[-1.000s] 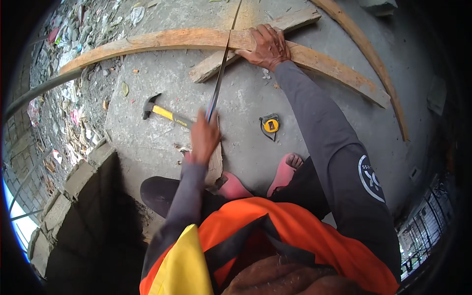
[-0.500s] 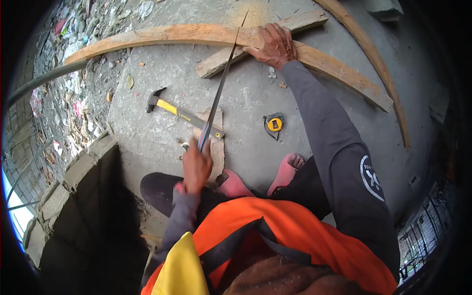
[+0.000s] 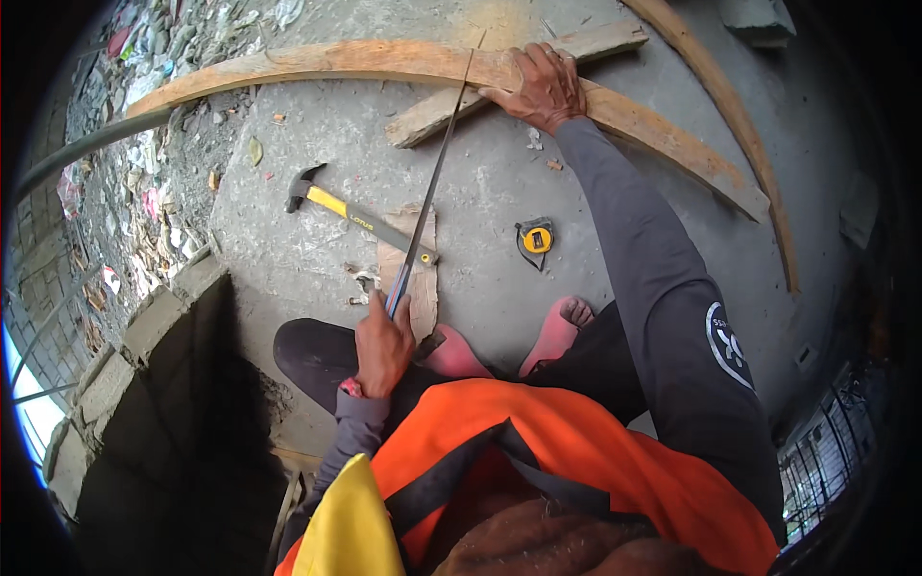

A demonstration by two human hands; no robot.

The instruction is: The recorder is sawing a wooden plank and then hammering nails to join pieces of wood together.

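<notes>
Rubble and litter (image 3: 144,144) spread along the far left, where a dark pole (image 3: 91,149) slants toward the left end of a curved-looking plank (image 3: 317,62) and a rough block wall (image 3: 144,331) rises in the foreground. A hammer (image 3: 373,222) with a black head and a yellow-and-gray handle lies on the concrete floor (image 3: 288,259), its handle end over a brown scrap (image 3: 424,305).

The worker's left hand (image 3: 383,346), a red band at its wrist, grips the near end of a saw (image 3: 428,192), fingers wrapped tightly around the handle, which is largely hidden. The blade runs up and away over the hammer's handle and crosses the plank, its narrow tip reaching past the far edge.

Beneath the plank, near its middle, a weathered batten (image 3: 423,119) lies at an angle. Just right of the blade, the right hand (image 3: 547,88) clasps the plank from above, thumb along the near side and fingers bent over the wood.

Between the arms, a yellow-and-black tape measure (image 3: 536,240) rests on the floor beyond the worker's pink slippers (image 3: 550,338). A second plank (image 3: 730,106) lies farther right, below a gray slab (image 3: 759,17) at the top.
</notes>
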